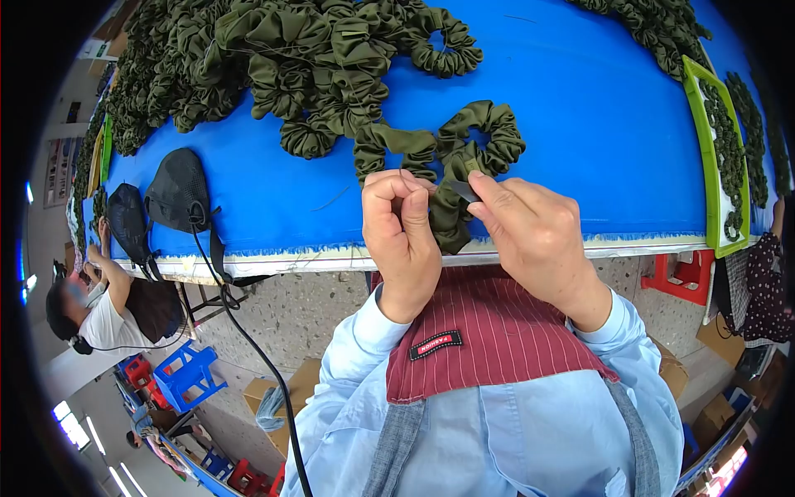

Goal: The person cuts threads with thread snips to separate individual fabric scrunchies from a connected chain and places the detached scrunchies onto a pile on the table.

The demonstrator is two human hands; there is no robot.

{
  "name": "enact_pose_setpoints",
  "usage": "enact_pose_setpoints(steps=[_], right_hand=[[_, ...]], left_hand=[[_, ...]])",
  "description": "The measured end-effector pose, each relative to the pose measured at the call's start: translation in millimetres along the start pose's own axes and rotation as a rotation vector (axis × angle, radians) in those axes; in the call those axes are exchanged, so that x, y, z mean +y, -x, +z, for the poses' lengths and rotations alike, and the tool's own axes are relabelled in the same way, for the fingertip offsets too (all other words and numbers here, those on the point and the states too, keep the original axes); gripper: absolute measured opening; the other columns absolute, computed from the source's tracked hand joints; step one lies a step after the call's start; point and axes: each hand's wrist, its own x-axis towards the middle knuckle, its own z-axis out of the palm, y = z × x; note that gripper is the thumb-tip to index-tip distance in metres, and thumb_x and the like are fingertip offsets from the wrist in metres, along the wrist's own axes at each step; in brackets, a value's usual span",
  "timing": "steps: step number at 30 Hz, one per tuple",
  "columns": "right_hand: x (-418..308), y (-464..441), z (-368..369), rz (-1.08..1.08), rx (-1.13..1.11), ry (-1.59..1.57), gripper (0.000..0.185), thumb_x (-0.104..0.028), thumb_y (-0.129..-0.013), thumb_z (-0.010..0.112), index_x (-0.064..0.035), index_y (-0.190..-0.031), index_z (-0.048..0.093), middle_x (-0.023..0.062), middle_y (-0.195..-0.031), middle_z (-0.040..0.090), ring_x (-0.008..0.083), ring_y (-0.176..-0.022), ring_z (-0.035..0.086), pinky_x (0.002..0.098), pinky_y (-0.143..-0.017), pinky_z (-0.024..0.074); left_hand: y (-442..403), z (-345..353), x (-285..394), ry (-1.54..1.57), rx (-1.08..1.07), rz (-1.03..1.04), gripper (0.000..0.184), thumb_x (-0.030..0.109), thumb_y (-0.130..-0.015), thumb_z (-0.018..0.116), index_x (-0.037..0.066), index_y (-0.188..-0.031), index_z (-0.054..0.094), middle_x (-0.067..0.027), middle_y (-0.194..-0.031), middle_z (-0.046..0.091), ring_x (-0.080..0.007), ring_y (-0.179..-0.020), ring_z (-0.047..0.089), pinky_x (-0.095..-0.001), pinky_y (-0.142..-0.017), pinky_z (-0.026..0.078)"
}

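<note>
Near the front edge of the blue-covered table [580, 149], my left hand [400, 236] is closed, its thumb and index finger pinched at a green scrunchie [396, 147]. What sits between those fingertips is too small to make out clearly. My right hand [534, 236] is closed on a small dark blade-like tool [464, 191], whose tip points toward my left hand. Another green scrunchie [493, 137] lies just beyond the right fingertips, and a strip of green fabric [450, 225] hangs down between both hands.
A large heap of green scrunchies [281, 50] covers the back left. Black mesh bags [178, 195] with a cable lie at the left. A green-rimmed tray [702, 157] stands at the right. One person [108, 298] sits at the far left, another at the far right.
</note>
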Motion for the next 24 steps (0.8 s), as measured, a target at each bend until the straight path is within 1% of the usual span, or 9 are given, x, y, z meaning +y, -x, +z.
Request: enact_pose_setpoints(steps=[5,9,10,14,15,19,20,22,24], right_hand=[[-4.4,-5.7,-11.7,-0.007,-0.100,-0.014,0.021,-0.008,-0.074,0.066,-0.0015,-0.093,0.062,0.0033,-0.063,0.050,0.0154,-0.046,0.046,0.0275,-0.039,0.0346],[-9.4,-16.8,-24.4,-0.009,-0.263,0.088,0.025,-0.004,-0.073,0.067,0.0011,-0.097,0.063,0.0063,-0.070,0.058,0.0167,-0.050,0.049,0.0280,-0.043,0.0372],[-10.1,-19.3,-27.3,-0.010,-0.264,0.089,0.025,-0.004,-0.073,0.067,0.0011,-0.097,0.063,0.0063,-0.070,0.058,0.0167,-0.050,0.049,0.0280,-0.043,0.0372],[-10.9,-26.6,-36.8,-0.067,-0.408,0.241,0.025,-0.005,-0.072,0.067,0.0008,-0.096,0.062,0.0066,-0.069,0.057,0.0171,-0.050,0.050,0.0291,-0.043,0.0369],[-8.9,-25.6,-36.6,-0.066,-0.408,0.243,0.025,-0.005,-0.072,0.067,0.0008,-0.096,0.062,0.0066,-0.069,0.057,0.0171,-0.050,0.050,0.0291,-0.043,0.0369],[6.6,-12.3,-25.2,0.010,-0.251,0.096,0.027,-0.005,-0.074,0.067,0.0011,-0.100,0.063,0.0038,-0.068,0.056,0.0130,-0.051,0.046,0.0254,-0.045,0.0360],[9.0,-8.6,-20.6,0.004,-0.254,0.095,0.027,-0.005,-0.074,0.067,0.0011,-0.100,0.063,0.0038,-0.068,0.056,0.0130,-0.051,0.046,0.0254,-0.045,0.0360],[15.4,0.4,-8.9,0.246,-0.217,-0.225,0.026,-0.008,-0.077,0.066,0.0008,-0.101,0.063,0.0047,-0.070,0.057,0.0120,-0.052,0.047,0.0247,-0.047,0.0375],[21.1,8.0,2.3,0.490,-0.170,-0.549,0.025,-0.011,-0.079,0.066,0.0004,-0.102,0.063,0.0055,-0.072,0.059,0.0110,-0.054,0.047,0.0241,-0.048,0.0389]], left_hand=[[-0.8,-0.1,-0.8,-0.011,-0.034,0.013,0.004,0.004,-0.093,0.047,0.004,-0.094,0.044,-0.0072,-0.095,0.046,-0.0153,-0.083,0.051,-0.0263,-0.077,0.041],[-0.8,0.5,-4.1,-0.106,-0.061,0.090,0.004,0.003,-0.092,0.048,0.004,-0.094,0.044,-0.0079,-0.095,0.046,-0.0157,-0.082,0.051,-0.0263,-0.075,0.041],[-0.8,0.7,-3.6,-0.105,-0.059,0.090,0.004,0.003,-0.092,0.048,0.004,-0.094,0.044,-0.0079,-0.095,0.046,-0.0157,-0.082,0.051,-0.0263,-0.075,0.041],[-1.1,2.1,0.8,-0.257,-0.131,0.195,0.005,0.002,-0.091,0.048,0.003,-0.094,0.044,-0.0084,-0.095,0.046,-0.0166,-0.081,0.053,-0.0264,-0.074,0.042],[-0.9,2.9,0.8,-0.255,-0.133,0.195,0.005,0.002,-0.091,0.048,0.003,-0.094,0.044,-0.0084,-0.095,0.046,-0.0166,-0.081,0.053,-0.0264,-0.074,0.042],[1.1,4.7,-1.0,-0.122,-0.027,0.194,0.013,-0.004,-0.082,0.055,0.005,-0.088,0.048,-0.0086,-0.090,0.050,-0.0201,-0.076,0.053,-0.0277,-0.069,0.042],[1.8,0.9,-0.9,-0.105,0.012,0.168,0.011,-0.003,-0.081,0.056,0.004,-0.088,0.049,-0.0086,-0.089,0.052,-0.0192,-0.074,0.053,-0.0275,-0.068,0.043],[6.0,-19.1,4.7,-0.086,0.056,0.144,0.010,-0.002,-0.081,0.057,0.003,-0.087,0.051,-0.0085,-0.087,0.054,-0.0183,-0.073,0.054,-0.0272,-0.066,0.044],[14.7,-49.7,18.8,-0.435,0.030,-0.261,0.012,-0.001,-0.080,0.059,0.001,-0.091,0.056,-0.0082,-0.084,0.059,-0.0171,-0.069,0.056,-0.0269,-0.063,0.045]])
